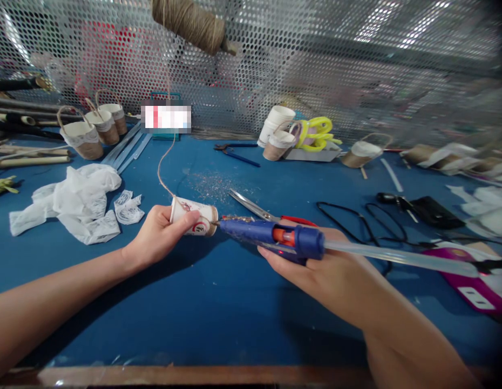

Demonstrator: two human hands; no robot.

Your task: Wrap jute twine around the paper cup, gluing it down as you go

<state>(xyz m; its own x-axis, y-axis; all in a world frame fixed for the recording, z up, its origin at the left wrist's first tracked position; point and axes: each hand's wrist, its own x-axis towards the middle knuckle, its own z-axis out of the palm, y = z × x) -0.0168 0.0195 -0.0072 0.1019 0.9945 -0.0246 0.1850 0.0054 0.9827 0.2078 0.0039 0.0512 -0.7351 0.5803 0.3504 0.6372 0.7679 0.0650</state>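
My left hand point(165, 229) is closed around a white paper cup point(198, 212) with printed marks, tipped on its side. Twine point(161, 173) runs from a hanging spool point(190, 26) down to the cup. My right hand point(316, 270) grips a blue hot glue gun point(251, 232). Its nozzle is at the base end of the cup, by a band of twine; whether it touches is hard to tell. A long clear glue stick point(397, 256) sticks out of the gun's back. Just behind the gun lie scissors point(251, 205) with red handles.
Several twine-wrapped cups with handles point(83, 141) stand at the back left. White lace point(79, 200) lies on the left, near glue sticks point(129, 146). Blue-handled pliers point(238, 153), stacked white cups point(275, 121) and yellow cord point(316, 135) are farther back. A black cable point(352, 216) and magenta power strip point(469, 286) lie right.
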